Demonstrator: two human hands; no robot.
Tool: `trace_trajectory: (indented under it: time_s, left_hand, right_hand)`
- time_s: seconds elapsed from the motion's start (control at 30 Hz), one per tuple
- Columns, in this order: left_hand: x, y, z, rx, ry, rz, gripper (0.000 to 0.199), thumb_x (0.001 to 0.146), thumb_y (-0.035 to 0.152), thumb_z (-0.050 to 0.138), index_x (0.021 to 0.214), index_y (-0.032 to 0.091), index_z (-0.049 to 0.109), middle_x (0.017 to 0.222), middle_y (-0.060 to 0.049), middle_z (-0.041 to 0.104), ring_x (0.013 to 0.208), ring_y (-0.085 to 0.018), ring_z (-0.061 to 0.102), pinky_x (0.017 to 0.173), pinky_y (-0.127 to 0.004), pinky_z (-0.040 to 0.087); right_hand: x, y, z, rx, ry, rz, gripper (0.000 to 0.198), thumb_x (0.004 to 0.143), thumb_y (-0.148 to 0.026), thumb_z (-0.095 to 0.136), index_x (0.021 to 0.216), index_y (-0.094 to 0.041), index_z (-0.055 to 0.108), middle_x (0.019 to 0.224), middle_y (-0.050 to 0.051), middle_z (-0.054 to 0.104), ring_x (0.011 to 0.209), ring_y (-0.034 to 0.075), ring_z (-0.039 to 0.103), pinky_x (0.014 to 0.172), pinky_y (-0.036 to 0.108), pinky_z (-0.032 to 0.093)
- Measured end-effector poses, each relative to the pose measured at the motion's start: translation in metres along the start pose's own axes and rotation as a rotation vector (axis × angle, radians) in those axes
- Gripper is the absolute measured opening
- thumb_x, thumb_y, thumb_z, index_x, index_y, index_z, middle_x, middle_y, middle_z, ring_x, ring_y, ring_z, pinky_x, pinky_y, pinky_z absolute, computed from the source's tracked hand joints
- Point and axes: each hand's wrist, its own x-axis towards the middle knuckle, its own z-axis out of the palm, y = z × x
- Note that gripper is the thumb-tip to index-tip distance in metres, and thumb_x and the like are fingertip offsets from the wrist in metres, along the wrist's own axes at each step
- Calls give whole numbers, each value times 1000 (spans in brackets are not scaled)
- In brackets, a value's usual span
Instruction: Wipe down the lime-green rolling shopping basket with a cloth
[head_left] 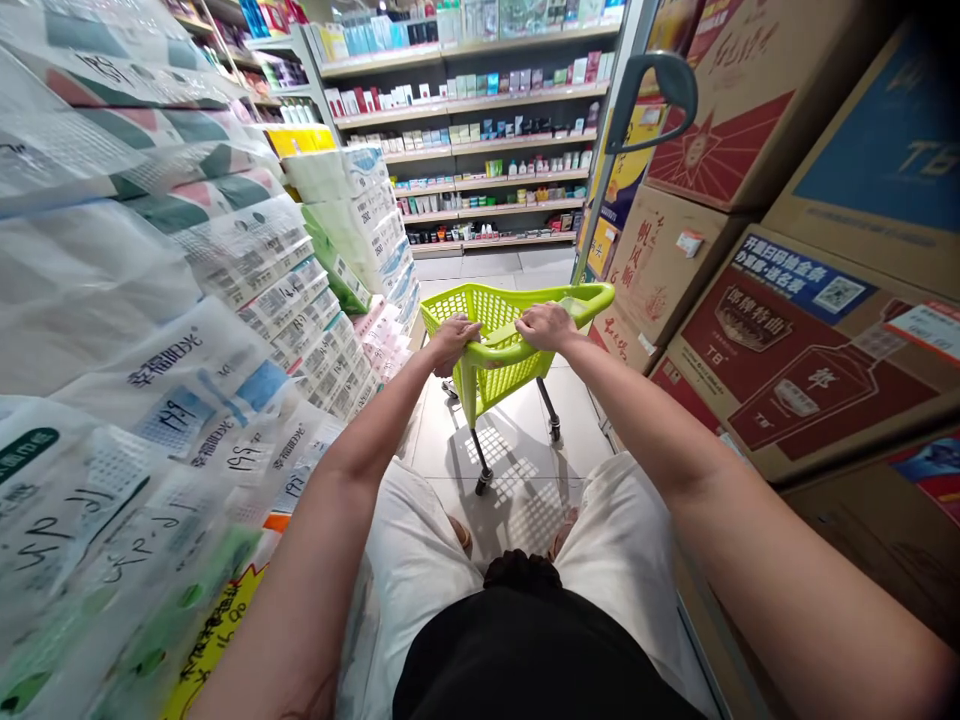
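Note:
A lime-green plastic shopping cart [510, 380] on black legs with small wheels stands in front of me, turned at an angle in the aisle. My left hand [454, 338] is closed around the left part of its rim near the handle. My right hand [547, 326] grips the handle bar farther right, fingers curled over it. Both arms are stretched forward. The basket's side walls are a perforated lattice; the part of its inside that shows holds nothing I can make out.
Stacked plastic-wrapped tissue packs [247, 250] line the left side closely. Cardboard cartons [810, 340] are piled along the right. A grey handle on a post [611, 150] stands at the right. Shelves [465, 100] with small boxed goods cross the far end beyond the tiled floor [442, 440].

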Motion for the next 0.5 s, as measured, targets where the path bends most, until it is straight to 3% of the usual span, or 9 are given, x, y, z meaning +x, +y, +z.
trace_trajectory:
  time_s: [0.1,0.17,0.33,0.4,0.5]
  left_hand:
    - [6,12,-2,-55,-183,137,46,98,53,56,74,18,75,79,-3,58,86,-19,56,88,-31,46]
    - [10,12,-5,-71,-225,115,45,95,55,59,77,18,75,80,-3,60,83,-18,57,83,-29,46]
    - [14,2,-6,-26,-65,-140,48,89,60,65,68,17,69,76,-4,60,74,-17,55,74,-28,45]
    - [13,6,-4,-34,-85,-133,50,89,61,64,65,17,66,75,-4,59,71,-16,53,72,-29,45]
    - [9,17,1,-110,-169,1,54,91,65,58,65,18,64,77,-3,58,70,-15,52,72,-29,45]
  right_hand:
    - [-1,12,0,9,0,-22,47,101,-36,37,86,-19,78,109,10,78,107,24,63,94,35,40]
    - [-1,16,1,22,7,-37,49,102,-37,35,87,-19,78,111,10,78,108,24,64,95,34,41]
    - [1,11,1,44,2,2,56,103,-46,32,88,-18,78,104,10,77,100,24,65,93,34,44]
    - [1,8,-1,36,3,20,56,103,-48,33,91,-18,78,104,11,77,99,24,66,92,34,45]
    - [0,8,-3,18,-4,31,55,102,-50,35,97,-18,79,109,12,77,101,25,66,92,33,45]
